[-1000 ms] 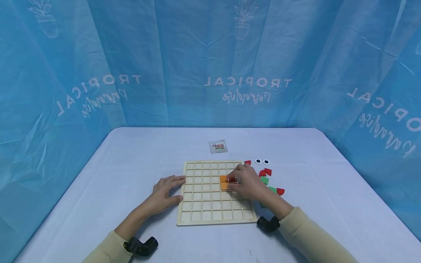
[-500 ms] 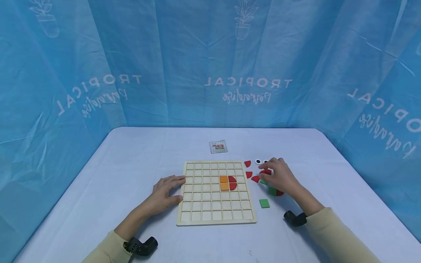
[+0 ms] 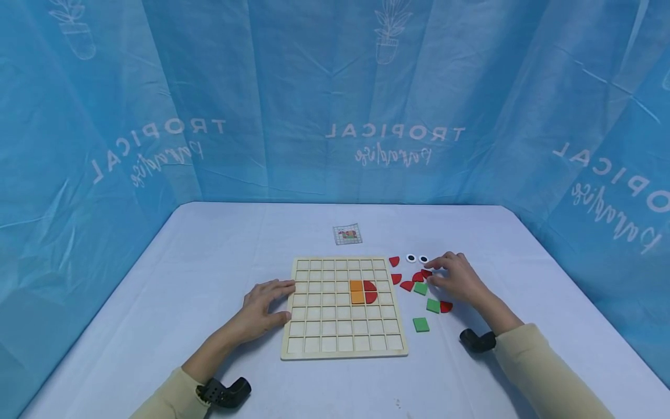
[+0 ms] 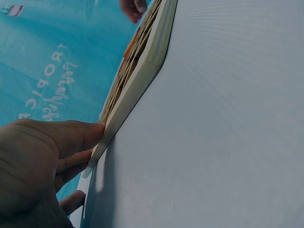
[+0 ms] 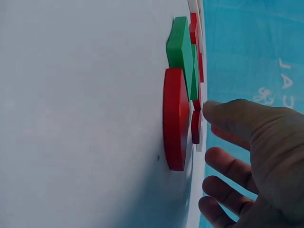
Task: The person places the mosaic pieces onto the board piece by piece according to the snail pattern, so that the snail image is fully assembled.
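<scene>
A wooden grid board [image 3: 340, 355] lies on the white table, with orange squares [image 3: 357, 297] and red quarter-round tiles [image 3: 371, 297] set side by side in its cells. My left hand [image 3: 264, 302] rests at the board's left edge; in the left wrist view its thumb touches the frame [image 4: 142, 78]. Over the loose tiles right of the board, my right hand [image 3: 458, 278] hovers with thumb and fingers spread, beside a red tile [image 3: 426, 273]. From the right wrist, a red quarter-round tile [image 5: 175, 121] and a green tile [image 5: 179, 45] appear close up, apart from the fingers.
Two round eye tiles [image 3: 410, 258] sit beyond the red ones. Green squares [image 3: 421, 325] lie scattered along the board's right side, one against a red tile [image 3: 446, 306]. A small printed picture card [image 3: 348, 234] lies behind the board. Blue curtains surround the table.
My right hand has left the red tiles on the board and moved right to the loose tiles, then drawn slightly further right, uncovering several of them. The left hand stays put.
</scene>
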A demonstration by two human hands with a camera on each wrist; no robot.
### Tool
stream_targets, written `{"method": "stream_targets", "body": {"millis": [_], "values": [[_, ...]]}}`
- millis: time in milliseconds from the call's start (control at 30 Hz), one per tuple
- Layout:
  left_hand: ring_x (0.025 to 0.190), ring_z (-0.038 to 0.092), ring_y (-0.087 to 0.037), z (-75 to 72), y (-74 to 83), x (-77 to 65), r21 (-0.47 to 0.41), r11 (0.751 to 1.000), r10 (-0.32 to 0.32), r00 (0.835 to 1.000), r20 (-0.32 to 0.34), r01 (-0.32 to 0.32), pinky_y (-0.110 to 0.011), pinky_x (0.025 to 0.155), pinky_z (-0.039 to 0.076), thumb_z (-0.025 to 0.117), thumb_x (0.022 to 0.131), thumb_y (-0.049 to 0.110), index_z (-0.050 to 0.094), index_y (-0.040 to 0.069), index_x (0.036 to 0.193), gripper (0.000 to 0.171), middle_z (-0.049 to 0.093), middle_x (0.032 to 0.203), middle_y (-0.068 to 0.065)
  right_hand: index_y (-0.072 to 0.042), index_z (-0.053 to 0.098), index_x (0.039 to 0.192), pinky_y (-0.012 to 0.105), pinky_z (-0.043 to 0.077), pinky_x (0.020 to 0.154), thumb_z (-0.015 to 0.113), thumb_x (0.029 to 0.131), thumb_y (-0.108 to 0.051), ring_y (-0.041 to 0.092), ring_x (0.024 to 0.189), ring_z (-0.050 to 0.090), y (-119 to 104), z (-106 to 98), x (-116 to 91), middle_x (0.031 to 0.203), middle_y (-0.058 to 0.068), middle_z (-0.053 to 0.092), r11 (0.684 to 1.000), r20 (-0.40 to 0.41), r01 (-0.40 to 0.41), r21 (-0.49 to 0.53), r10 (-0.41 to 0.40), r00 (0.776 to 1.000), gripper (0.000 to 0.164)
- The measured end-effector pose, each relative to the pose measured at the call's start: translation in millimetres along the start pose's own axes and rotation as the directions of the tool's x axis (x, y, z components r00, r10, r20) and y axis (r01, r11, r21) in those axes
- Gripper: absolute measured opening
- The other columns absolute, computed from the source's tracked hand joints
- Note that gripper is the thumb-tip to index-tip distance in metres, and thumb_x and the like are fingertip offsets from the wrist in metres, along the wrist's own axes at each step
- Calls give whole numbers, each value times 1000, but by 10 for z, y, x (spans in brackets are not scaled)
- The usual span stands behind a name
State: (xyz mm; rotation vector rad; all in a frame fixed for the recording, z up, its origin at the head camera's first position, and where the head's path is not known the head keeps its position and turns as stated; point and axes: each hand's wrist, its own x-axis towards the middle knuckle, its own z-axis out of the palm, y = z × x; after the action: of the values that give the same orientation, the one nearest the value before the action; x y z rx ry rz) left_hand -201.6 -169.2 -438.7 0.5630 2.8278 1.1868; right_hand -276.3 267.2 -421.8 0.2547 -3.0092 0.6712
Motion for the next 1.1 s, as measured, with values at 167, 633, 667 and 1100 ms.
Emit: {"method": "stream_targets", "body": {"millis": [167, 633, 667, 1100], "values": [[140, 23, -38, 3, 1, 4, 4, 1000, -3, 1000, 5, 3, -64, 108, 9, 67, 84, 18, 52, 8, 135, 55, 42, 147, -7, -17, 68, 116, 44, 53, 83, 79, 74, -23, 30, 112, 44, 20, 18, 63, 115, 13, 56, 1000, 31, 19, -4, -19, 999, 44], [140, 23, -39, 0, -10, 5, 12, 1000, 0, 1000, 7, -1, -62, 108, 10, 68, 84, 20, 51, 8, 135, 55, 42, 148, -7, -23, 71, 109, 40, 50, 81, 80, 74, -26, 28, 111, 42, 55, 51, 131, 115, 10, 55, 999, 109, 47, -3, -46, 993, 36], [140, 23, -39, 0, -10, 4, 10, 1000, 0, 1000, 7, 0, -62, 108, 9, 68, 84, 20, 51, 8, 135, 55, 42, 148, -8, -22, 71, 108, 40, 50, 80, 79, 74, -26, 28, 111, 42, 56, 52, 132, 115, 10, 55, 999, 111, 48, 0, -47, 993, 35], [140, 22, -38, 5, -19, 9, 6, 1000, -4, 1000, 5, 4, -62, 109, 9, 68, 84, 20, 51, 10, 135, 55, 42, 148, -6, -21, 69, 109, 41, 52, 84, 75, 79, -25, 23, 112, 43, -214, 7, 101, 115, 4, 60, 986, 43, 119, 119, -125, 991, 30]]}}
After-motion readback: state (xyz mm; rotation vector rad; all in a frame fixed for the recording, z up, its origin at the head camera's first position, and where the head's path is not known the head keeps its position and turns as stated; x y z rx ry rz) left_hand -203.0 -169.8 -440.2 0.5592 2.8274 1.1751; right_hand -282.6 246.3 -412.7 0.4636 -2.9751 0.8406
